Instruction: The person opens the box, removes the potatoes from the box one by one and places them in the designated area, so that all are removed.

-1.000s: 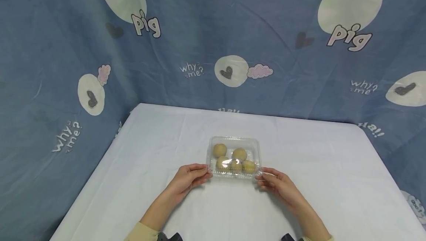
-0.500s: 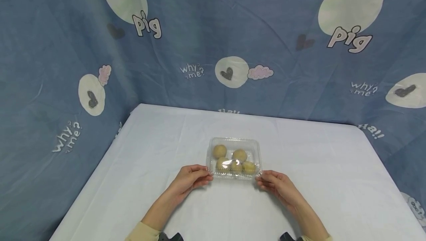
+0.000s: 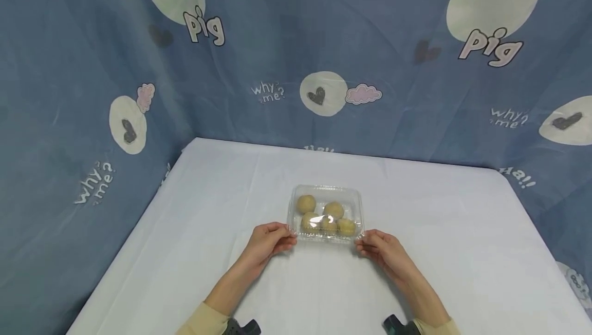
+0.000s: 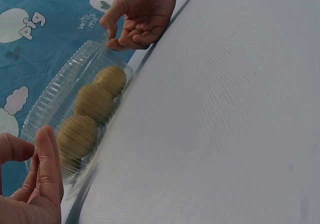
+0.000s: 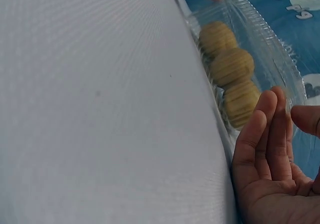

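A clear plastic clamshell box [image 3: 326, 188] with its lid down stands in the middle of the white table in the head view. Several round, yellowish-brown balls [image 3: 306, 204] lie inside; their kind cannot be told. My left hand [image 3: 265, 245] pinches the box's near left corner between thumb and fingers. At the near right corner, my right hand [image 3: 386, 254] pinches the rim in the same way. The left wrist view has the ridged box edge [image 4: 52, 86] running from one hand to the other. In the right wrist view, thumb and fingertips [image 5: 276, 94] meet at the lid's edge.
White cloth [image 3: 194, 211] covers the table around the box. A blue printed curtain [image 3: 259, 52] rises behind the table's far edge and along its left side. Dark wrist devices [image 3: 247, 327] show at the bottom of the head view.
The head view has tilted slightly, so the table, box and hands appear a little higher in it. Both hands keep their pinch on the box, which stays in place.
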`<action>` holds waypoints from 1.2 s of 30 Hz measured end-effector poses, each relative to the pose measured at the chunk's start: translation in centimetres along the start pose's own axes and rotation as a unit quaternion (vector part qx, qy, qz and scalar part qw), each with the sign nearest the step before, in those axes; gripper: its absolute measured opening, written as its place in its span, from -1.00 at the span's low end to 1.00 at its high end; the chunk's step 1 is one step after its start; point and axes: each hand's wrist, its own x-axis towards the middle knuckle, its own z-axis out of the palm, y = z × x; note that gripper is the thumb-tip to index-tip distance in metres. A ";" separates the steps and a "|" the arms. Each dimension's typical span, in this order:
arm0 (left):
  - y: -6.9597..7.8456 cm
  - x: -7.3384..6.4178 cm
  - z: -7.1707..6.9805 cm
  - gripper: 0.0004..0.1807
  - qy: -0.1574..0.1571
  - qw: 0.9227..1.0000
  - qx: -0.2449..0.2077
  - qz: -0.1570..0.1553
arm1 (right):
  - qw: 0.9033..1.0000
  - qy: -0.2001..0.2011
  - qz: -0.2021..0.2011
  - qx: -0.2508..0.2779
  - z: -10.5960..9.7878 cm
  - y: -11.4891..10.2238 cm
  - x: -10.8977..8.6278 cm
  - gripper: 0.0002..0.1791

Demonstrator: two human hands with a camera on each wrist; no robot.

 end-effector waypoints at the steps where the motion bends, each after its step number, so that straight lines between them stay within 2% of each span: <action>1: 0.0 0.0 0.0 -0.77 0.001 1.000 0.001 0.001 | 1.000 0.002 -0.002 0.000 0.0 0.0 0.0 -0.81; 11: -0.1 0.2 0.1 -0.80 0.005 1.000 -0.016 -0.004 | 1.000 0.028 0.000 0.013 0.4 0.1 0.1 -0.85; 18: -0.2 0.2 0.6 -0.84 0.030 0.999 -0.011 0.004 | 0.998 0.057 -0.006 -0.003 0.9 0.2 0.5 -0.84; 25: -0.4 0.2 0.9 -0.85 0.047 0.999 -0.016 0.010 | 0.998 0.060 -0.001 -0.015 1.3 -0.1 0.5 -0.88; 31: -0.7 0.3 1.1 -0.87 0.062 0.997 -0.033 0.017 | 0.998 0.062 -0.016 -0.019 1.4 0.2 0.6 -0.93; 36: -0.9 0.2 1.1 -0.89 0.059 0.997 -0.040 0.013 | 0.997 0.067 -0.025 -0.013 1.6 0.3 0.5 -0.98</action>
